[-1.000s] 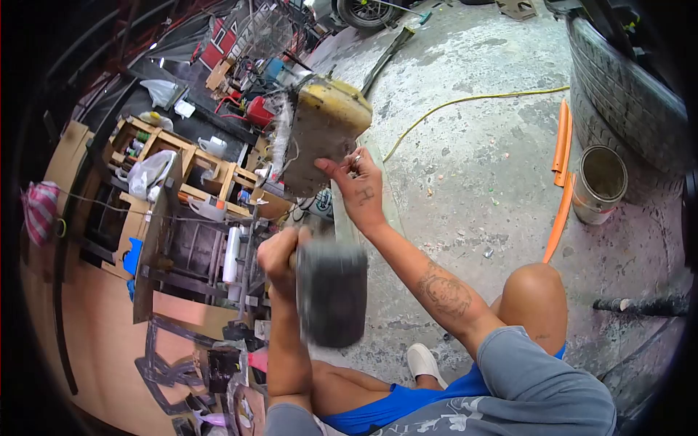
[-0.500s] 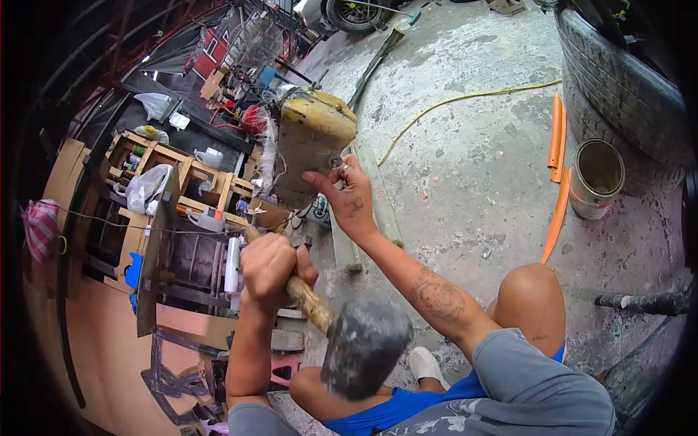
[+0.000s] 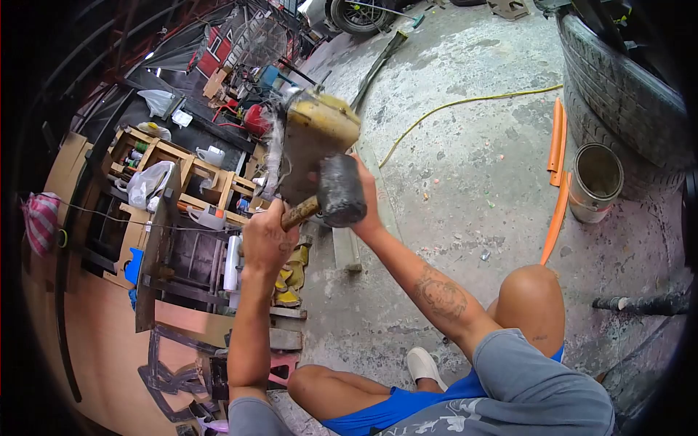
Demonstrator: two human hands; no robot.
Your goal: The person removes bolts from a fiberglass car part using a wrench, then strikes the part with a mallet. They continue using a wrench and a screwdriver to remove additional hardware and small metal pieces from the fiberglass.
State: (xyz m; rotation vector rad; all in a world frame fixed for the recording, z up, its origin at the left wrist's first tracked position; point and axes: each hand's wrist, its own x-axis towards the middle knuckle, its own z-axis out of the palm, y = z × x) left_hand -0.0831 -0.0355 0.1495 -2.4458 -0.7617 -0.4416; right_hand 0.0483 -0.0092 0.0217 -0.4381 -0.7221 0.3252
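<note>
The left hand, near the middle of the frame, has its fingers wrapped around the wooden handle of a mallet. The mallet's dark, scuffed head sits right of that hand, overlapping the lower part of a block with a worn yellow top and a dull brown face. Whether head and block touch cannot be told from this angle.

The block is above the centre of the frame, slightly blurred, with whitish ragged material along its left edge. The right hand is at its lower right, partly behind the mallet head; most of its fingers are hidden, so their grip cannot be told.

Broken yellow pieces lie just right of the left forearm. Below and right of the mallet head, a narrow plank lies on the mottled grey floor. Toward the upper right, a yellow hose curves across the floor. At the right, an uncovered metal can stands beside orange strips and large tyres. A wooden frame fills part of the left side, with a white plastic bag near it.
</note>
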